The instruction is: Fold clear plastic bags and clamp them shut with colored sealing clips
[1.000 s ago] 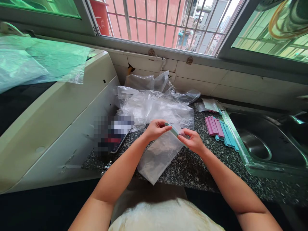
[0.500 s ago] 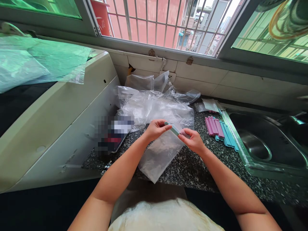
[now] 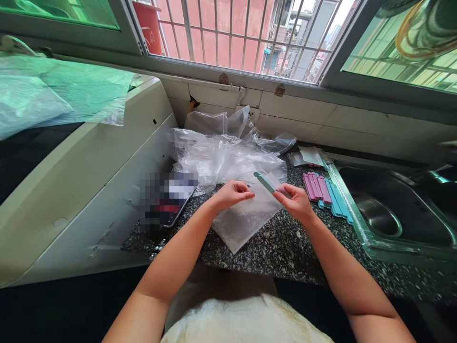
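While a row of pink and blue clips [image 3: 326, 193] is lying unused at the right beside the sink [image 3: 400, 214], one clear bag [image 3: 246, 216] is lying flat on the counter [image 3: 285, 252] in front of the person, and its mouth looks not yet clipped (a judgement). The right hand [image 3: 298, 204] is pinching a teal clip [image 3: 264, 181], lifted just above the bag's far edge. The left hand [image 3: 232, 193] is curling its fingers onto the bag's top. More crumpled bags [image 3: 228, 152] are piling up behind.
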Demonstrator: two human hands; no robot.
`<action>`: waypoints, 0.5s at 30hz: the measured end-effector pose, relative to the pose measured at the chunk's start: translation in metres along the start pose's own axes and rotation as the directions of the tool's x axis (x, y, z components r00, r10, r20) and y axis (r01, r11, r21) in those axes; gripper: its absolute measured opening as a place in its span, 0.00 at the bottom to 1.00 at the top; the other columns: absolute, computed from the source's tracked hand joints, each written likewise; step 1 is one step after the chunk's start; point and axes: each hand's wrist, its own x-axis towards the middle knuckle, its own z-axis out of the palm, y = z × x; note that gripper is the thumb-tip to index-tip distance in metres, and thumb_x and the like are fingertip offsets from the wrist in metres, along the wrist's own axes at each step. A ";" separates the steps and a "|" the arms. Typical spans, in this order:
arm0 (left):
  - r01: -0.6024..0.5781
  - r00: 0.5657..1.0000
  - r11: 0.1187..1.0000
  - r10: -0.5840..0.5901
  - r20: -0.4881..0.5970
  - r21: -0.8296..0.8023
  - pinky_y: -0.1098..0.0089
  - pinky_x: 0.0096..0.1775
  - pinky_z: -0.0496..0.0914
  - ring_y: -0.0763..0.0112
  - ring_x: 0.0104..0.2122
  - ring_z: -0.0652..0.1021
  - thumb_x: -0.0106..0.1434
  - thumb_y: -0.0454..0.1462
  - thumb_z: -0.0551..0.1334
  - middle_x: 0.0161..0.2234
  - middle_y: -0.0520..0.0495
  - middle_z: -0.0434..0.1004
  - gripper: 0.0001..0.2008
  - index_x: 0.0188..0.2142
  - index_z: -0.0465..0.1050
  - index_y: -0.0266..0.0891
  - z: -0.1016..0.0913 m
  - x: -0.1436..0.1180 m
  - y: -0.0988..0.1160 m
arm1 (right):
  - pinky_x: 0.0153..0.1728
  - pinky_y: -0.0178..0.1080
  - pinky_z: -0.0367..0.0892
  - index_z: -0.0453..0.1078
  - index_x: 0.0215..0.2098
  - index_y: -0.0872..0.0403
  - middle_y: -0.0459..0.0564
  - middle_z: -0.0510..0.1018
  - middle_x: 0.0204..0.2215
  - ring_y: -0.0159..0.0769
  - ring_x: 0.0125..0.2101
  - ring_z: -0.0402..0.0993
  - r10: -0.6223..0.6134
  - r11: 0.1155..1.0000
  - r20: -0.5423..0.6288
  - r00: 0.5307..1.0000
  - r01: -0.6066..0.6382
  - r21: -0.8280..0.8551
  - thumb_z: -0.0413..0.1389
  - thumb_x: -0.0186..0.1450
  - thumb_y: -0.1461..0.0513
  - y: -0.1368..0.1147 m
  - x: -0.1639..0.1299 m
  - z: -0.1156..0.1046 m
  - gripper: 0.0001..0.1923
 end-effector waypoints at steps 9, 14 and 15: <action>0.006 1.000 0.999 -0.005 0.006 -0.037 0.73 0.22 0.51 0.80 0.19 0.57 0.49 0.43 0.64 0.17 0.56 0.56 0.15 0.16 0.63 0.36 0.003 0.001 -0.002 | 0.24 0.33 0.54 0.62 0.19 0.54 0.42 0.60 0.18 0.28 0.21 0.55 -0.024 0.999 -0.047 0.999 0.022 -0.037 0.55 0.56 0.54 0.003 0.000 -0.001 0.14; -0.005 1.000 1.000 0.005 0.016 -0.019 0.74 0.22 0.52 0.80 0.19 0.58 0.49 0.44 0.64 0.17 0.55 0.56 0.15 0.17 0.63 0.36 0.004 0.001 -0.002 | 0.23 0.33 0.54 0.64 0.20 0.55 0.43 0.61 0.18 0.28 0.22 0.56 -0.032 0.998 -0.056 0.998 0.029 -0.050 0.55 0.56 0.55 0.004 0.000 -0.003 0.13; -0.004 1.000 1.000 0.004 0.020 -0.011 0.74 0.22 0.52 0.80 0.19 0.58 0.49 0.44 0.63 0.17 0.55 0.56 0.15 0.17 0.63 0.36 0.004 0.001 -0.001 | 0.23 0.33 0.54 0.64 0.20 0.55 0.43 0.61 0.18 0.28 0.22 0.56 -0.031 0.998 -0.057 0.998 0.028 -0.052 0.55 0.56 0.55 0.003 0.000 -0.004 0.13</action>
